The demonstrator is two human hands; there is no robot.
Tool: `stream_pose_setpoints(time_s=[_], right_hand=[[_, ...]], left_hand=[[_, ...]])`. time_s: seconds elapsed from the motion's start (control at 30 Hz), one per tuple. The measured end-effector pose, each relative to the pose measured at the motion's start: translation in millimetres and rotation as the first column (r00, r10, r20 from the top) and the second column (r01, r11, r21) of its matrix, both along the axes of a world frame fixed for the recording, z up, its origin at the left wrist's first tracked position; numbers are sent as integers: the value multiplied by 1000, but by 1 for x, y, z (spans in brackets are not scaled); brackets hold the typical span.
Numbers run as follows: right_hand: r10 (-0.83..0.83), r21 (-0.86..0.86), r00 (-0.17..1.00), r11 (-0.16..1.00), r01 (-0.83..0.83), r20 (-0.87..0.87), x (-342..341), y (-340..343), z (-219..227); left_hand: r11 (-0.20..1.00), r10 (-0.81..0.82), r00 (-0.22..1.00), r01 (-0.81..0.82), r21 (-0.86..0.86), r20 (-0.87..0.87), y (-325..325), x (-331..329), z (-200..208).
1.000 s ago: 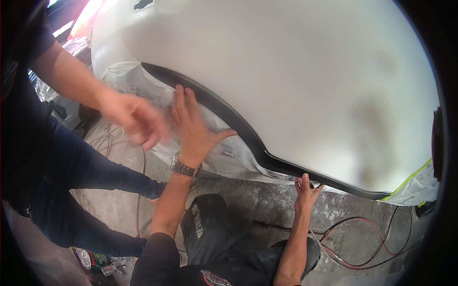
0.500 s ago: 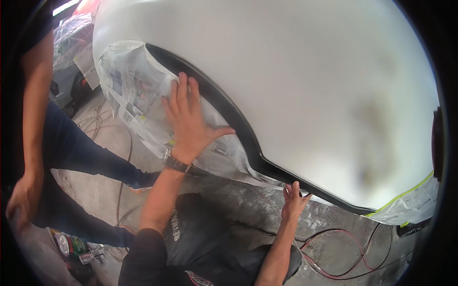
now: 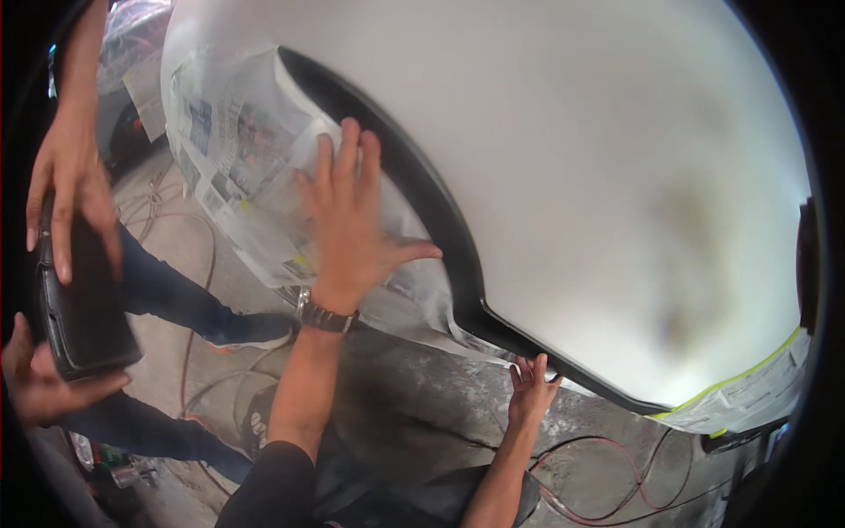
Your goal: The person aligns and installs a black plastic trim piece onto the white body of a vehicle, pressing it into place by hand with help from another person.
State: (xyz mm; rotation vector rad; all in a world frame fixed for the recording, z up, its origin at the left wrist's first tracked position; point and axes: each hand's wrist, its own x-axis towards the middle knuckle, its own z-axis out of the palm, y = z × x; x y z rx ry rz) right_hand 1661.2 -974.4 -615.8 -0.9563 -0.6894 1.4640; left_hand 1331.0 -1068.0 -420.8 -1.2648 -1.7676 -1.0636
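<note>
Since prev frame: rectangular black leather-look case (image 3: pixel 88 304) has come up in co-worker's hands (image 3: pixel 77 176). Long curved black trim strip (image 3: pixel 412 172) edges smooth pale panel (image 3: pixel 563 176), axis upper-L to lower-R, just R of L hand (image 3: pixel 350 238), fingers splayed wide; R hand (image 3: pixel 530 392) nearest lower stretch, grip can't tell.

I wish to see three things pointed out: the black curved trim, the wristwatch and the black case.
Black curved trim (image 3: pixel 444 213): head view, its middle stretch.
Wristwatch (image 3: pixel 329 319): head view, its band.
Black case (image 3: pixel 88 308): head view, its broad face.
</note>
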Motion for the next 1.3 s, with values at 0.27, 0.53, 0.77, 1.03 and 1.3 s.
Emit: stream_pose_setpoints(time_s=[0.27,0.53,0.77,1.03,1.3], right_hand=[[34,48,999,998,-34,-15,6,7,-6],[30,13,999,999,-30,11,5,8,-5],[22,9,1000,1000,-23,21,5,7,-7],[8,6,1000,1000,-8,15,5,7,-6],[5,6,1000,1000,-5,13,-3,7,-6]], left_hand=[[995,-101,989,99,26,104,1,1,-2],[995,-93,989,90,29,118,-2,0,-1],[995,-90,989,85,42,114,-2,0,-2],[999,-50,992,52,-6,114,-3,4,0],[999,-29,995,27,24,92,0,-5,-7]])
